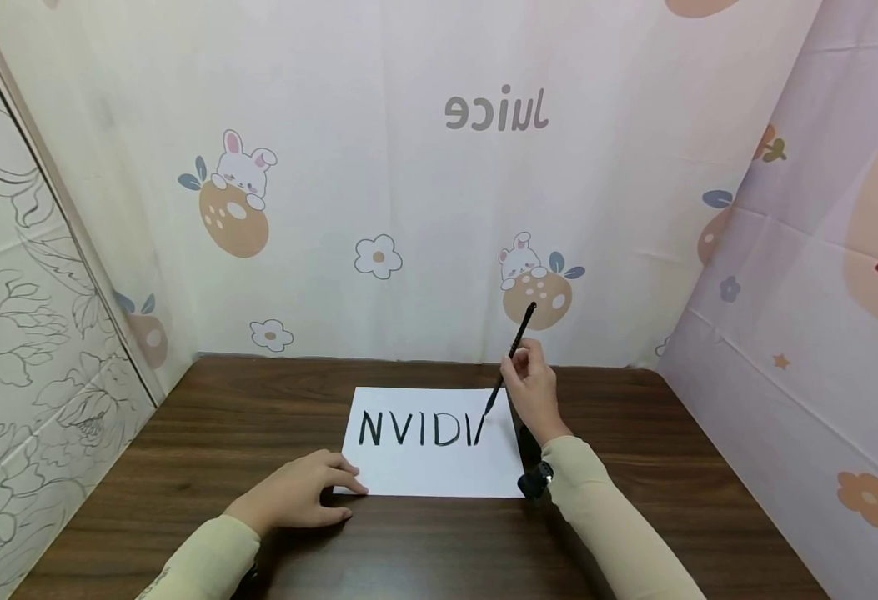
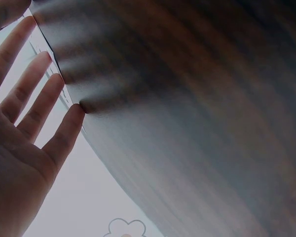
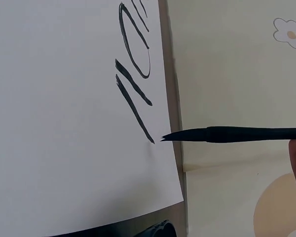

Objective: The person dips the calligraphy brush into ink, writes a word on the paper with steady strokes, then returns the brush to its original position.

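Observation:
A white sheet of paper [image 1: 431, 477] lies on the brown wooden table [image 1: 439, 550]. Black brush lettering [image 1: 446, 429] across it reads "NVIDI", followed by a slanted stroke. My right hand [image 1: 534, 390] pinches a black writing brush [image 3: 227, 134] by its handle, with the handle leaning up and away. Close beside the upper end of the slanted stroke is the brush's dark, slightly split tip [image 3: 170, 137]. My left hand [image 1: 307, 490] rests at the paper's lower left corner, fingers spread and fingertips on its edge.
A patterned curtain [image 1: 318, 167] with rabbits, fruit and flowers hangs behind the table's far edge. More printed cloth [image 1: 806, 275] borders the right side, and a flower-lined panel [image 1: 26, 317] stands on the left. Something black [image 3: 160, 229] shows beside the paper in the right wrist view.

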A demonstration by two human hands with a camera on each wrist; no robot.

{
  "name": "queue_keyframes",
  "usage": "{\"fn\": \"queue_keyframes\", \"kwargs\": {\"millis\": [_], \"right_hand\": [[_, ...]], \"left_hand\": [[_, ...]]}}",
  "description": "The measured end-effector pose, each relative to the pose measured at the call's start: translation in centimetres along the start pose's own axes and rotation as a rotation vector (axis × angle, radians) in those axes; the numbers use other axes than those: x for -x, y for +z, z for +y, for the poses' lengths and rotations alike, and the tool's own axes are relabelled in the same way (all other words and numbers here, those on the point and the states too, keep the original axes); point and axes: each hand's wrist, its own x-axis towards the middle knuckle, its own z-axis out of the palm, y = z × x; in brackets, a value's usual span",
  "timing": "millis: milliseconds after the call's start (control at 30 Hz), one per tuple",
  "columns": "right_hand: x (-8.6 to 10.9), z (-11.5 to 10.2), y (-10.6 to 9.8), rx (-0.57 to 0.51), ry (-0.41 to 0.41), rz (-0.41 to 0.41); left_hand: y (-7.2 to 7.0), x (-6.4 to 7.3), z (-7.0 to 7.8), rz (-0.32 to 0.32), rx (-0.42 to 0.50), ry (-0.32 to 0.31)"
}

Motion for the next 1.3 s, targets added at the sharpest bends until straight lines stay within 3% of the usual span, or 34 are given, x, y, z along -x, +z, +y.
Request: {"fn": "queue_keyframes", "kwargs": {"millis": [733, 1300], "right_hand": [[0.4, 1.1, 0.4, -0.021, 0.042, 0.036], [0.8, 1.6, 0.2, 0.018, 0.06, -0.012]], "left_hand": [[0.1, -0.1, 0.0, -0.002, -0.002, 0.001], [0.1, -0.1, -0.2, 0.003, -0.015, 0.008]]}}
